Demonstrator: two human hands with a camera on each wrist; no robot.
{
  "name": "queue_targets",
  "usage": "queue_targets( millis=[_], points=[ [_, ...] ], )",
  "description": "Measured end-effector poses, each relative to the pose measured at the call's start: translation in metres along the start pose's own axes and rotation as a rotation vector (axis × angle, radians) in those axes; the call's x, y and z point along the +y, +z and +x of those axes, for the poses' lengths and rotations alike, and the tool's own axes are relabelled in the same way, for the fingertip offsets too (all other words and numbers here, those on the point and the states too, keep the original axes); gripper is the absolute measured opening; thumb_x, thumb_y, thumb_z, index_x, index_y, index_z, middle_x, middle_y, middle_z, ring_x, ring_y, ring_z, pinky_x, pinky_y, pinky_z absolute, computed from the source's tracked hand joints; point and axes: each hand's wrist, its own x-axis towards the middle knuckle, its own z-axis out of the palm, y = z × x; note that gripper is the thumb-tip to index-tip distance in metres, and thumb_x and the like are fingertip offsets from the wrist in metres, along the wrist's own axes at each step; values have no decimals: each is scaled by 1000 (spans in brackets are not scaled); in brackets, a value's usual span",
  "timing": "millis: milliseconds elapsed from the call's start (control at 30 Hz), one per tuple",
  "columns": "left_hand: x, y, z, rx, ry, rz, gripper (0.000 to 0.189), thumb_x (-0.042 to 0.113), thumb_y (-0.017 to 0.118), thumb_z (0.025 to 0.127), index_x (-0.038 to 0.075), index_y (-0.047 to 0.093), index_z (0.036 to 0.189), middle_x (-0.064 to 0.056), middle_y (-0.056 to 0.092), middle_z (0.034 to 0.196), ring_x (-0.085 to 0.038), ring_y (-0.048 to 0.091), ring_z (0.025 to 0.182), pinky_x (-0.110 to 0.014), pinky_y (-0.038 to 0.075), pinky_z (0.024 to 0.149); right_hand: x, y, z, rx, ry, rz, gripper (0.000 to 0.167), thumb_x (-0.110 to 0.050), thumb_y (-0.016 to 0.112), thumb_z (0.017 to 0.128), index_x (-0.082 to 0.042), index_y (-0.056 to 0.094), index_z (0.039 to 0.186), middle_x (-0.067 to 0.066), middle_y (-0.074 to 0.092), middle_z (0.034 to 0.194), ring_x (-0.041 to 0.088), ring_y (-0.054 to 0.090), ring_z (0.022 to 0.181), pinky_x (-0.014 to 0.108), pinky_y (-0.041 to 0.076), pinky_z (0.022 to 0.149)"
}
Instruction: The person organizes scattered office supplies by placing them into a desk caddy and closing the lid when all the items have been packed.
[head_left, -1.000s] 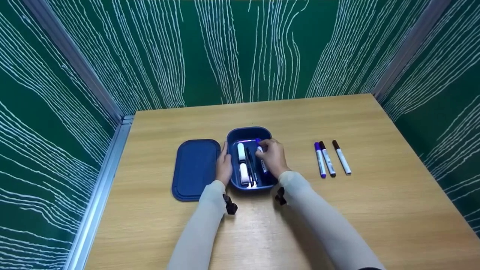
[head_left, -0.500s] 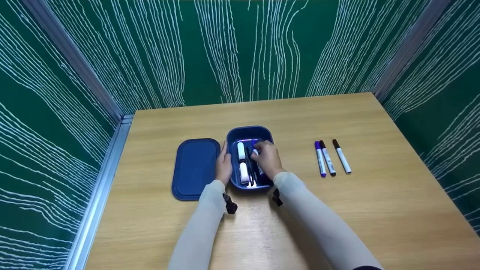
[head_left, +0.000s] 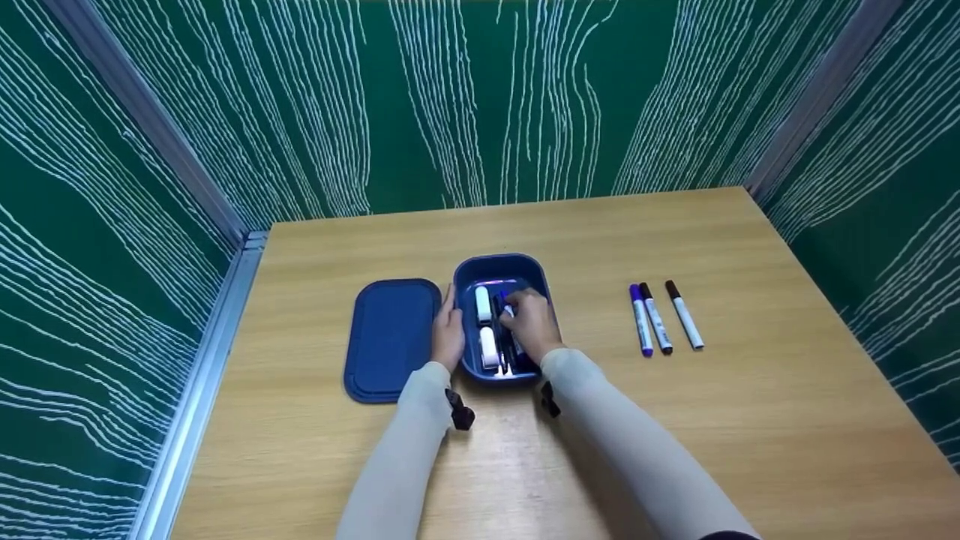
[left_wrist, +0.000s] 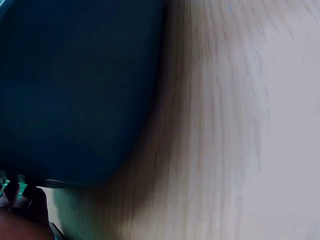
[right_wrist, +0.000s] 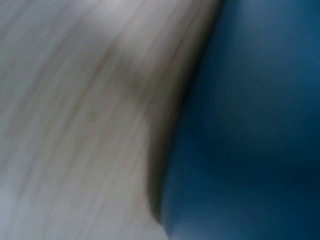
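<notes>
A dark blue box [head_left: 499, 262] stands uncovered on the table; its side fills much of the left and right wrist views. My left hand [head_left: 448, 334] lies along the box's left wall, fingers straight against it. Inside the box, my right hand [head_left: 536, 324] pinches a purple-capped marker [head_left: 505, 297], whose lower part is largely hidden by the fingers. Left of that marker lie slim black pens [head_left: 496, 322]. Two white rounded items [head_left: 482, 304] sit in line along the box's left side; their kind is unclear.
The blue lid [head_left: 394, 337] lies flat just left of the box. To the right rest three markers: one purple-capped [head_left: 641, 321], one black-capped [head_left: 656, 319] close beside it, and one dark-capped [head_left: 684, 315] slightly apart. Green walls [head_left: 525, 105] with white streaks enclose the table.
My right hand has shifted left inside the box with the purple-capped marker, bringing it close to the black pens. My left hand stays against the box wall.
</notes>
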Motion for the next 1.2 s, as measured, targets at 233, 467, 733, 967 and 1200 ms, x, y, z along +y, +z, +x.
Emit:
queue_targets(
  millis=[233,467,733,967,1200],
  points=[
    [1,0,-1,2,-2,-13,54,9,32,104,18,25,157,-8,22,163,-27,24,148,-44,22,119,0,3,-1,20,-2,-28,21,-5,70,79,3,74,98,14,69,93,28,65,89,41,54,80],
    [1,0,-1,-1,-11,-23,55,9,32,104,21,25,157,-6,22,163,-23,17,150,-42,21,120,2,6,0,20,4,-54,16,-5,69,78,2,74,92,13,66,87,28,63,84,41,54,75],
    [1,1,-1,-4,-27,-24,54,11,32,105,21,23,158,-5,20,164,-25,18,150,-44,25,117,5,9,0,9,22,-60,17,-4,68,79,1,74,95,14,67,90,28,63,86,42,53,77],
    [1,1,-1,1,-34,-19,54,11,32,105,21,24,158,-3,21,164,-25,16,151,-44,17,122,5,10,-1,-12,25,-70,15,-3,70,81,1,73,95,15,66,91,29,63,87,42,53,77],
    [2,1,-1,1,-16,-23,54,10,32,105,19,24,158,-5,21,164,-26,15,151,-45,15,122,4,11,-1,-3,8,-79,15,-3,70,81,1,72,95,15,65,90,31,64,86,44,53,76]
  ],
)
